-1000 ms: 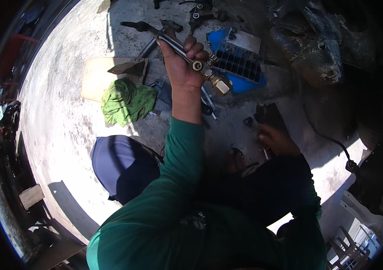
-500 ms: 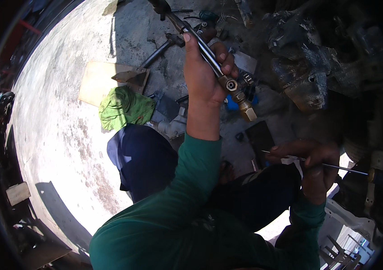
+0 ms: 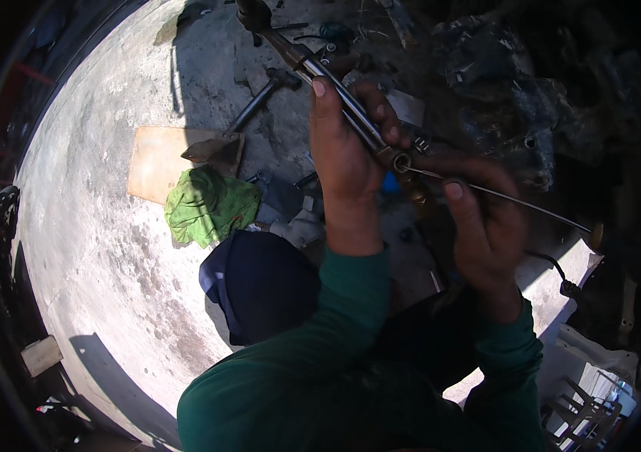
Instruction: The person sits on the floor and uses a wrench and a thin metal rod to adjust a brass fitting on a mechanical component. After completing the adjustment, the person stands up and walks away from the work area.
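My left hand (image 3: 347,162) is closed round a long tool of steel tubes (image 3: 347,102), slanting from the upper middle down to the right. At its lower end is a fitting with a round opening (image 3: 401,162), and a dim brass nut (image 3: 417,196) beyond it. My right hand (image 3: 493,226) is closed on a thin metal rod (image 3: 535,205), fingers above and thumb below. The rod's pointed end is at or very near the opening; whether it goes inside I cannot tell. A rounded brass-coloured piece (image 3: 596,236) shows at the rod's far end.
A hammer (image 3: 256,104), a tan board (image 3: 158,154) and a crumpled green cloth (image 3: 211,202) lie on the concrete floor (image 3: 102,203). Close by is a grey metal casting (image 3: 301,224). Dark, greasy machinery (image 3: 516,98) fills the right side. My bent knee (image 3: 264,290) is below the cloth.
My right hand has come up and left, bringing the rod's tip to the fitting's opening. My left hand still grips the tool, which has shifted slightly.
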### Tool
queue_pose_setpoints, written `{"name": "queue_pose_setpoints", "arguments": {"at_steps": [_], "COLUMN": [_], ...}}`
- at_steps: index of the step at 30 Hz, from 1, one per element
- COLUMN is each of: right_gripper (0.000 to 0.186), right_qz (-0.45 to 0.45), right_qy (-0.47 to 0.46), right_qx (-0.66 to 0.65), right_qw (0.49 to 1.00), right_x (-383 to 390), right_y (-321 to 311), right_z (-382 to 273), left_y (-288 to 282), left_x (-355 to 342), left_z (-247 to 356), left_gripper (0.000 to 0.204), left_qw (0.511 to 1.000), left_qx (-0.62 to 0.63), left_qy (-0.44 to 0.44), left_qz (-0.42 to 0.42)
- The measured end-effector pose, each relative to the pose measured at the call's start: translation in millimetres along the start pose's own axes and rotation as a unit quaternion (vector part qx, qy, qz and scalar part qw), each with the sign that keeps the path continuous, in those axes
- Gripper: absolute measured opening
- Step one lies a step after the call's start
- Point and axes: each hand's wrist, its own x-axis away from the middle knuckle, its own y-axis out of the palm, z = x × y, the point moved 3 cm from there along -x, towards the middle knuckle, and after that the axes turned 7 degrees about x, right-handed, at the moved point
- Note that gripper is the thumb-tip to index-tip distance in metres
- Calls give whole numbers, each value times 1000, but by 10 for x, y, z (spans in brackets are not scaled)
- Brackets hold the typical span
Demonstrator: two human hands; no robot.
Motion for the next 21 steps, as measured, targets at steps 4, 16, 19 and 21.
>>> {"name": "queue_pose_setpoints", "arguments": {"at_steps": [4, 16, 19, 21], "right_gripper": [15, 7, 8, 8], "right_qz": [69, 66, 44, 40], "right_qy": [1, 12, 9, 9], "right_qx": [-52, 91, 87, 86], "right_qw": [996, 994, 995, 995], "right_x": [0, -124, -140, -142], "right_y": [134, 163, 182, 208], "right_z": [43, 218, 308, 338], "left_y": [-15, -199, -306, -340], "left_x": [25, 38, 3, -7], "left_z": [33, -148, -194, -225], "left_gripper": [64, 64, 72, 73], "left_qw": [999, 994, 993, 992], "left_qx": [-10, 23, 3, 8], "left_qy": [51, 62, 58, 62], "left_qz": [8, 83, 102, 108]}}
